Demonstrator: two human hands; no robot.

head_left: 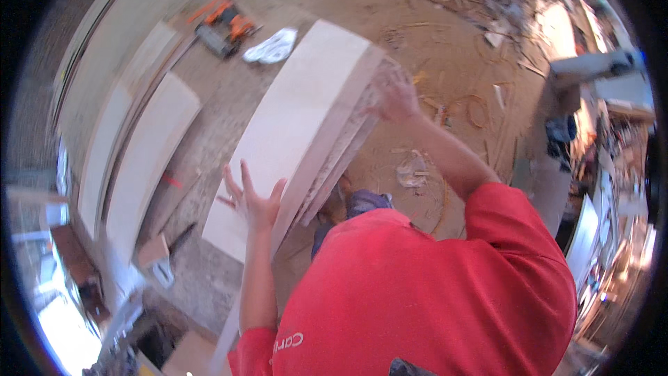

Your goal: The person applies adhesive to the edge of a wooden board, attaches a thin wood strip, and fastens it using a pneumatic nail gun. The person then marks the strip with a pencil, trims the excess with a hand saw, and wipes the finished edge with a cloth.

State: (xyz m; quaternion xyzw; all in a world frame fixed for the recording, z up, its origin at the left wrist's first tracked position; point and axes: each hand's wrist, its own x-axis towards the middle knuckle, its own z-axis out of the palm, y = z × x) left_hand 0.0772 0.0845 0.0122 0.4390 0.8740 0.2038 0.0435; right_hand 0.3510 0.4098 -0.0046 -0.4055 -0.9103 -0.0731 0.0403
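**Both hands at a stack of pale boards**

In the head view, we have a stack of boards (296, 122) in front of us, slanting across the right-hand side of the desk (212, 129). The pale face of the top one lies toward us, and the edges of several more show along its right side.

Our left hand (259, 203) is at the near end of the top board, its fingers spread wide. Our right hand (394, 95) is at the far right side of the stack, by the edges; it is blurred, so we cannot tell whether it grips them.

To the left on the desk, we see curved boards (149, 163) lying side by side. Beyond them are an orange and black tool (226, 31) and, just beside the stack's far end, a white crumpled sheet (271, 47). On the brown floor (456, 73), to our right, lies some clear plastic (412, 170) among scattered scraps.
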